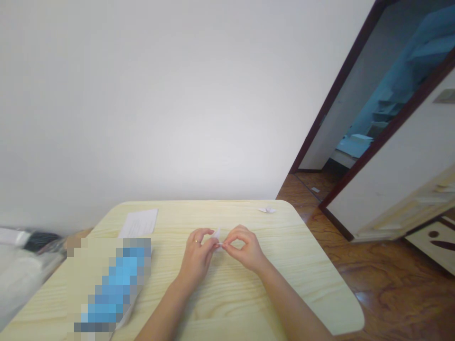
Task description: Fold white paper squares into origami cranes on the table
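My left hand (201, 251) pinches a small folded piece of white paper (217, 234) between thumb and fingers, above the middle of the table. Thumb and forefinger of my right hand (245, 246) are closed on a thin point of the same paper. Fingers cover most of it, so its full shape is hidden. A small white folded-paper figure with pointed ends, like a paper crane (267, 210), rests near the table's far right corner.
The light wood-grain table (302, 284) meets a white wall (199, 94). At its left lie white paper sheets (139, 222) and a blurred-out blue item (117, 284). A doorway (341, 104) opens at the right, above a brown wooden floor (377, 274).
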Demonstrator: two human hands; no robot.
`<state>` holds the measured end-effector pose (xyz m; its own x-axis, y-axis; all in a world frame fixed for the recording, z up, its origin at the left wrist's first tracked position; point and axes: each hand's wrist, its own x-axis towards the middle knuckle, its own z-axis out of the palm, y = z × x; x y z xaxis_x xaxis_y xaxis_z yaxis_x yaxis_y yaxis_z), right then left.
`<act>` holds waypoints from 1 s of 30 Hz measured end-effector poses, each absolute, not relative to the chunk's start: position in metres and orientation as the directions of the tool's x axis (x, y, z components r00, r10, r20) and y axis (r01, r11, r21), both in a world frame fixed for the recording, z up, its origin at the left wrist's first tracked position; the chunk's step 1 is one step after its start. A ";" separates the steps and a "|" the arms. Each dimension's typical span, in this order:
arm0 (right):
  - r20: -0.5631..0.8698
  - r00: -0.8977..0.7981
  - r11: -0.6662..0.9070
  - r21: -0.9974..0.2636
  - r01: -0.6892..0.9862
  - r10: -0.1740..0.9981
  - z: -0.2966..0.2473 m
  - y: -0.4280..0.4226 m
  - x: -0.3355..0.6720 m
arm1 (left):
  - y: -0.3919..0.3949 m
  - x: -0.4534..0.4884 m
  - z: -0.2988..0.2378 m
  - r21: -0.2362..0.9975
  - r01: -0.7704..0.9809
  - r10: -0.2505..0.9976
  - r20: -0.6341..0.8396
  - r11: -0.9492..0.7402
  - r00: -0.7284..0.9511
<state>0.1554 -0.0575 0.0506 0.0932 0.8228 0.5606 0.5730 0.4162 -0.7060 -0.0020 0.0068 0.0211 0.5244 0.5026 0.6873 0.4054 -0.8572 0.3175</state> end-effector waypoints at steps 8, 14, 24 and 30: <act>0.585 0.080 0.450 -0.697 0.559 0.807 0.054 -0.058 0.157 | 0.007 -0.002 0.020 0.361 0.375 0.515 0.692 -0.854 0.506; 0.566 0.142 0.417 -0.733 0.538 0.812 0.053 -0.058 0.160 | 0.011 -0.002 0.015 0.590 0.371 0.697 0.614 -0.717 0.371; 0.580 0.131 0.416 -0.706 0.573 0.804 0.054 -0.057 0.159 | 0.011 0.000 0.012 0.689 0.322 0.758 0.554 -0.649 0.344; 0.581 0.155 0.387 -0.694 0.608 0.799 0.051 -0.057 0.157 | 0.011 0.001 0.011 0.750 0.235 0.772 0.522 -0.618 0.364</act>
<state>0.1570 -0.0568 0.0514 0.1551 0.7988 0.5812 0.6078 0.3867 -0.6936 0.0010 0.0115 0.0113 0.3636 0.7716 0.5220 0.2354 -0.6182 0.7499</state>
